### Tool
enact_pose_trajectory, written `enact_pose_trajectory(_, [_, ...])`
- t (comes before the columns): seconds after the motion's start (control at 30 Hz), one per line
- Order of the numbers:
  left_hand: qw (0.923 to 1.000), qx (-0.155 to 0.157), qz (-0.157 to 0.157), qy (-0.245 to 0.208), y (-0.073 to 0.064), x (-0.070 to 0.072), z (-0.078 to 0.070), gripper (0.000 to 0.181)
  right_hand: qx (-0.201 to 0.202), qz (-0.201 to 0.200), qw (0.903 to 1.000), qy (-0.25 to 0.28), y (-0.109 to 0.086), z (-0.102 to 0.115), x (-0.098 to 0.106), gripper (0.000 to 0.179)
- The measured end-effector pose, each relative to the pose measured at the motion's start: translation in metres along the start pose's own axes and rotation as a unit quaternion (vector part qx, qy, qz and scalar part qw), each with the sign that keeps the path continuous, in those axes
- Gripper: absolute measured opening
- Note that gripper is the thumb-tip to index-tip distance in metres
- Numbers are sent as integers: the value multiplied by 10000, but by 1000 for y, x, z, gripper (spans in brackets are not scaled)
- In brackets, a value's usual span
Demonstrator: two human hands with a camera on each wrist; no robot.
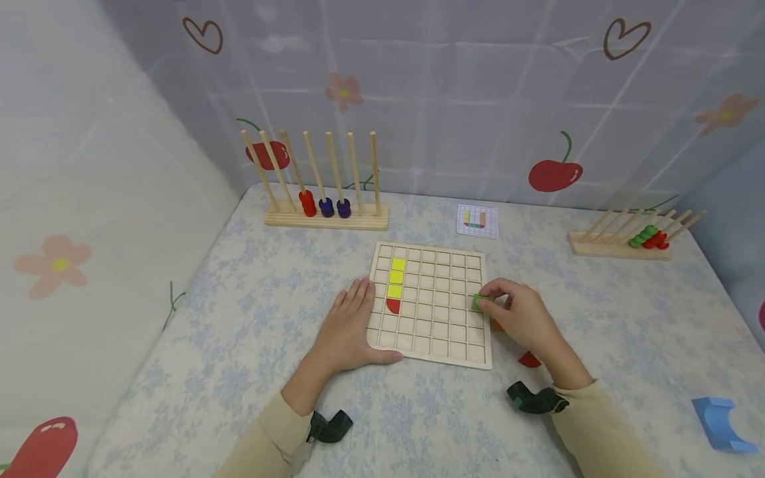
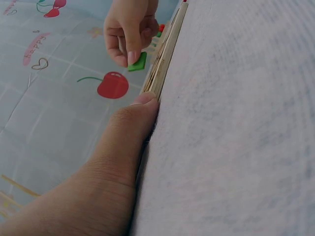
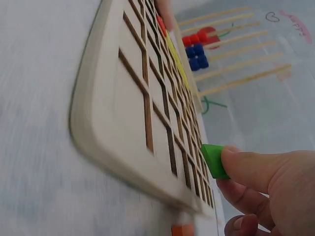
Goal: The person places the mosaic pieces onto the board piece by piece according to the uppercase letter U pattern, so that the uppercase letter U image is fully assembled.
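Right fingers (image 1: 501,286) tight on 1 green tile (image 3: 213,160) at their tips, left fingers (image 1: 354,299) straight beside board (image 1: 441,315)

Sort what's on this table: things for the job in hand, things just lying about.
For the job, it seems:
grid board
green tile in the grip of the right hand
yellow tiles
red pieces
orange piece
pattern card

Probably lying about:
left peg rack
right peg rack
blue block

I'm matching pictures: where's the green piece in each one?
Head: green piece below and right of centre, pinched by the right hand.
Left wrist: green piece near the top, slightly left of centre.
Right wrist: green piece below and right of centre.
Shared landmark: the wooden grid board.
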State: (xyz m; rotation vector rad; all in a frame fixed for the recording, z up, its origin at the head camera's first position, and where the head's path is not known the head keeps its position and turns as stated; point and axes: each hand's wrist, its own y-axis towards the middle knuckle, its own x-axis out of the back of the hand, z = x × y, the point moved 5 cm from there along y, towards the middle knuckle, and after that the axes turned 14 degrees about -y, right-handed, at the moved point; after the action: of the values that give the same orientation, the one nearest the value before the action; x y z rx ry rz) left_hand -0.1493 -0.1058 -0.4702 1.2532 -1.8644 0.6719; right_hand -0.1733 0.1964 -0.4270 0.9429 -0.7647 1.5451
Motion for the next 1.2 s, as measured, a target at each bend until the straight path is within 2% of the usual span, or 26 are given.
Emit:
enact_pose_trajectory(0.33, [10000, 45, 42, 17, 1, -1, 1, 140, 175, 267, 9984, 456, 13, 56, -34, 11])
enact_pose_trajectory(0.53, [10000, 68, 36, 20, 0, -1, 0, 140, 200, 320, 9975, 605, 18, 79, -50, 9])
enact_pose_trajectory(0.87, [9999, 97, 30, 76, 0, 1, -2, 139, 210, 350, 9974, 592, 21, 91, -61, 10])
enact_pose_trajectory(1.2, [9999, 95, 45, 52, -1, 2, -3, 139, 352, 236, 9989, 179, 22, 95, -64, 12])
